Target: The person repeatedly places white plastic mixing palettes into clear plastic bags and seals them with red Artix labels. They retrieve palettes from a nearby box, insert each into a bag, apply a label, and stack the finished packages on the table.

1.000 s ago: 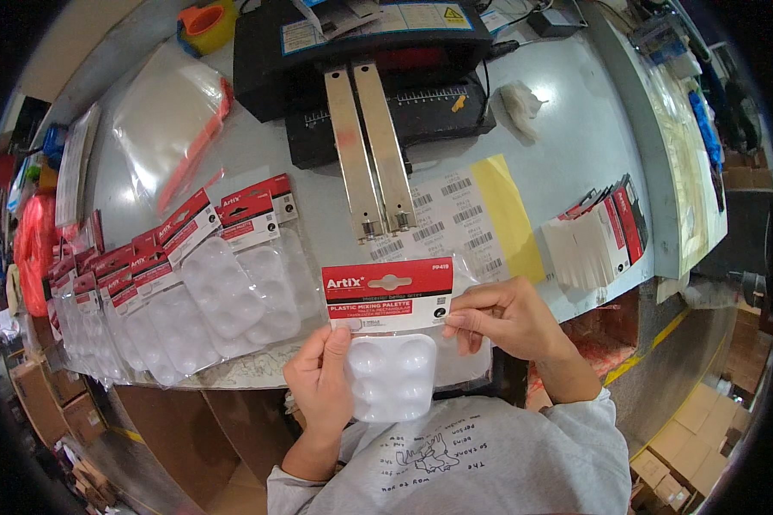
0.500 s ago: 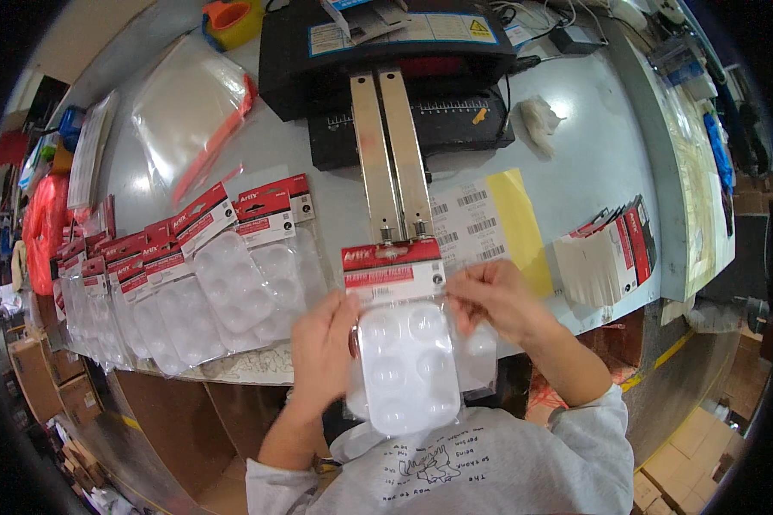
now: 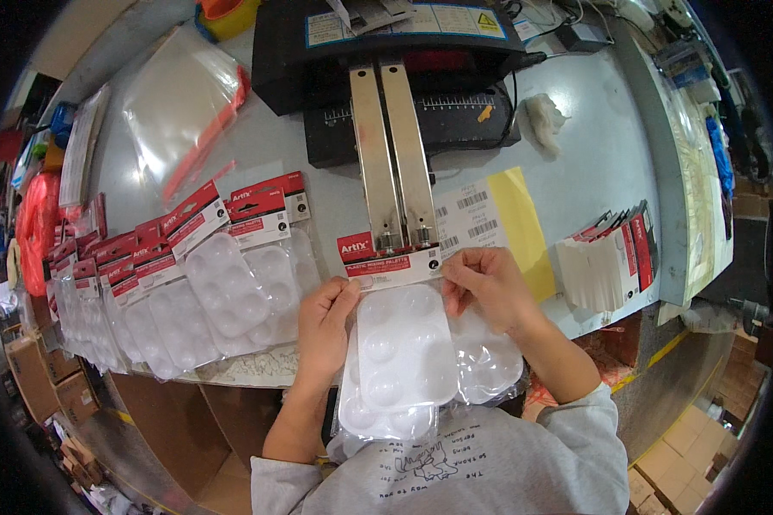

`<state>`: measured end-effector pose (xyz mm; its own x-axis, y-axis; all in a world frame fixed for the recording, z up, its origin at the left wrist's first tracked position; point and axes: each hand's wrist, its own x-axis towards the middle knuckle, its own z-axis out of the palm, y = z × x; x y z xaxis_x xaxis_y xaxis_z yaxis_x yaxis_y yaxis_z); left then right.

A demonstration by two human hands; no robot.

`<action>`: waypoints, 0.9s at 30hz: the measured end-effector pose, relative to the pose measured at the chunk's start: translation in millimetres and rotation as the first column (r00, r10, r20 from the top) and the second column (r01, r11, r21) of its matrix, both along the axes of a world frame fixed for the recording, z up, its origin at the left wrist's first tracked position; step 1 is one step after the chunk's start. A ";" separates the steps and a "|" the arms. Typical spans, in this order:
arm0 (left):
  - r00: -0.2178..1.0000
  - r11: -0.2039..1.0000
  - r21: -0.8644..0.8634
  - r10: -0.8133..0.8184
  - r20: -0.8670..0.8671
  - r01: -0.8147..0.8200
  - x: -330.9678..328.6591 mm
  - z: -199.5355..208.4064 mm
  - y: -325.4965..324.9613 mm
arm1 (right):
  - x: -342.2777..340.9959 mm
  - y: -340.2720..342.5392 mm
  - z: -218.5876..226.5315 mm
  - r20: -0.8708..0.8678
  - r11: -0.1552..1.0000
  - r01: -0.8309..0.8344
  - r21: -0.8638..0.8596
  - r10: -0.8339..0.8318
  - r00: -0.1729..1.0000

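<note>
A clear bag with a white plastic paint palette [image 3: 405, 343] hangs from a red-and-white header card [image 3: 397, 270] in front of me. My left hand [image 3: 325, 324] pinches the card's left lower corner, and my right hand [image 3: 489, 290] pinches its right end, fingers closed. The card's upper part sits at the ends of two metal arms [image 3: 395, 172] that reach from a black machine [image 3: 386, 39]; the metal ends overlap its top. More bagged palettes [image 3: 488, 360] lie below, against my lap.
Several carded palette packs [image 3: 180, 318] overlap on the left. Folded header cards [image 3: 605, 257] stand stacked at right. A barcode label sheet [image 3: 471, 219] with yellow backing [image 3: 524, 232], clear bags [image 3: 180, 103], a crumpled whitish piece [image 3: 544, 120] and a tape dispenser [image 3: 228, 17] are on the table.
The held palette pack has moved slightly forward, its header card now under the metal arm ends. More of the bagged palettes beneath shows at its sides.
</note>
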<state>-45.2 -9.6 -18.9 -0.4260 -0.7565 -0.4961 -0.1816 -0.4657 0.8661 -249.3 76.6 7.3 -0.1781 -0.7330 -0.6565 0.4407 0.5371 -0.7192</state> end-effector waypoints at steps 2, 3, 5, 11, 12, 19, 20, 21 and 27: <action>0.999 0.999 -0.047 0.014 -0.031 -0.016 -0.2 1.6 4.5 | -1.4 1.2 0.8 -0.024 0.999 -0.041 -0.004 0.041 0.999; 1.000 0.995 -0.100 0.019 -0.022 -0.021 0.3 3.3 7.9 | -1.4 2.7 1.4 -0.037 0.999 -0.051 -0.016 0.050 0.998; 0.997 0.993 -0.092 0.069 -0.023 -0.070 0.0 4.8 12.2 | -1.4 4.7 1.5 -0.012 0.999 -0.043 -0.025 0.043 0.999; 0.995 0.982 -0.156 0.098 -0.031 -0.102 -10.6 -2.3 2.0 | 1.9 -6.6 -3.4 -0.116 0.993 0.037 -0.109 -0.050 0.992; 0.995 0.987 -0.128 0.098 -0.014 -0.099 -12.7 -4.0 -1.0 | 2.0 -9.5 -3.4 -0.139 0.993 0.056 -0.101 -0.070 0.988; 0.997 0.967 -0.244 0.075 0.004 -0.071 -16.7 -15.9 -11.3 | -1.4 -12.6 -13.0 -0.180 0.987 0.034 -0.157 -0.063 0.982; 0.993 0.965 -0.237 0.109 -0.033 -0.114 -16.6 -19.0 -10.3 | -0.9 -11.6 -17.1 -0.189 0.988 0.031 -0.154 -0.060 0.980; 0.992 0.964 -0.233 0.116 -0.055 -0.126 -16.6 -22.0 -9.1 | -0.4 -10.9 -20.8 -0.182 0.974 0.020 -0.224 -0.062 0.981; 0.985 0.970 -0.214 0.138 0.105 -0.114 1.2 -9.8 -16.3 | -13.2 -3.2 10.3 -0.926 0.952 -0.227 -0.206 -0.115 0.361</action>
<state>-44.0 -25.9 -28.7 -0.2684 -0.8916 -0.3647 -0.2399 -0.3049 0.9217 -262.5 73.4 17.6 -0.4917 -0.8641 0.1078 -0.6137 0.2561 -0.7468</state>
